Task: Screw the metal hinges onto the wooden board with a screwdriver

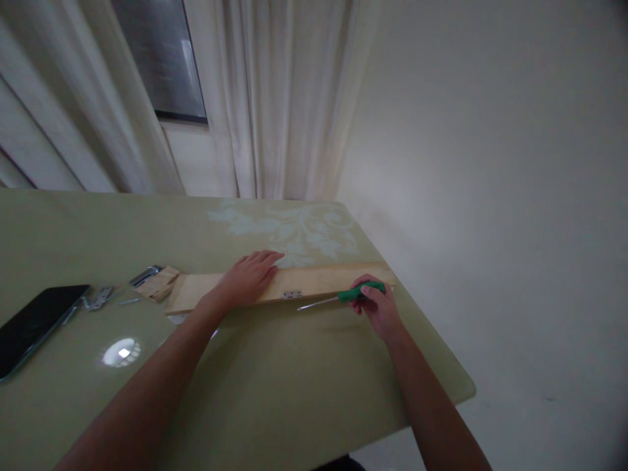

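Note:
A long pale wooden board [324, 279] lies across the table. Across its left part rests my left hand [251, 277], its fingers stretched out over the wood. My right hand [375, 302] is closed round the green handle of a screwdriver [360, 292] near the board's right end. The screwdriver's thin metal shaft points left, its tip just below a small metal hinge [292, 294] at the board's front edge. The tip looks apart from the hinge. Part of the board is hidden under my left hand.
Left of the board lie small wooden pieces [156, 285], a loose hinge [101, 297], a screw [128, 301] and a black phone [36, 324]. The green table [294, 379] has its right edge close to a white wall [490, 196]. Curtains [294, 98] hang behind.

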Demonstrator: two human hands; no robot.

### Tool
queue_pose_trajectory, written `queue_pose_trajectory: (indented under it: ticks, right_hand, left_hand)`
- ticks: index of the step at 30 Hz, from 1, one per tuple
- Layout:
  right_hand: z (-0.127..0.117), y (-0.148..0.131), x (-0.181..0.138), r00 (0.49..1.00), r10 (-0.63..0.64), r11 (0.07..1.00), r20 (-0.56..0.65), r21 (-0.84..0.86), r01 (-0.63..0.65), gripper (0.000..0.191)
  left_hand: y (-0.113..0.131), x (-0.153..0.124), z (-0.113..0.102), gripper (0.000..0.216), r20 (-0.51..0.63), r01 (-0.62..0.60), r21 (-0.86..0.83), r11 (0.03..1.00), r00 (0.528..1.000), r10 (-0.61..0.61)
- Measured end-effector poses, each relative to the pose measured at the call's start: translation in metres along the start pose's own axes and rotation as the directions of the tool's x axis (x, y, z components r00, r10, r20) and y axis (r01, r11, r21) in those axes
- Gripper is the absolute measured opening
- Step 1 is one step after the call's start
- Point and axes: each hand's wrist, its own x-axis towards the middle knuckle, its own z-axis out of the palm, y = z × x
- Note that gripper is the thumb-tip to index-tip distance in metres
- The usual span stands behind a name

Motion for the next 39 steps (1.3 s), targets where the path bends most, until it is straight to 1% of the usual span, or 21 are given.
queue_pose_trajectory:
  ticks: [6,12,17,24,28,34,39]
  right_hand:
    - [0.0005,0.0005,0.0015,0.997,0.023,1.000,-0.077,-0.012,-0.024,0.028]
    - [0.0029,0.0035,0.0043,0.983,0.039,0.999,-0.182,0.033,-0.033,0.031]
    - [0.0008,0.0024,0.0034,0.982,0.086,0.996,-0.166,0.026,-0.083,0.032]
    - [0.0004,0.0007,0.0028,0.982,0.122,0.992,-0.143,-0.002,-0.124,0.032]
    - [0.0031,0.0002,0.0014,0.983,0.095,0.995,-0.157,-0.013,-0.098,0.031]
    - [0.0058,0.0006,0.0006,0.985,0.087,0.996,-0.146,0.036,-0.082,0.033]
    - [0.0026,0.0002,0.0051,0.977,0.066,0.995,-0.204,0.087,-0.049,0.033]
  left_hand:
    - [0.0017,0.0000,-0.0014,0.054,0.021,0.022,0.002,1.000,1.000,-0.022]
    - [0.0019,0.0003,-0.0019,0.055,0.045,0.022,0.000,1.000,0.999,-0.022]
    - [0.0044,0.0002,-0.0037,0.057,0.069,0.037,0.018,0.999,0.997,-0.039]
    - [0.0013,-0.0003,-0.0013,0.058,0.065,0.030,0.023,0.999,0.997,-0.031]
    - [0.0017,-0.0004,-0.0012,0.057,0.057,0.039,0.021,0.999,0.998,-0.040]
    - [0.0002,0.0001,0.0002,0.059,0.071,0.041,0.019,0.999,0.997,-0.042]
    - [-0.0017,0.0004,0.0024,0.059,0.061,0.034,0.004,0.999,0.998,-0.035]
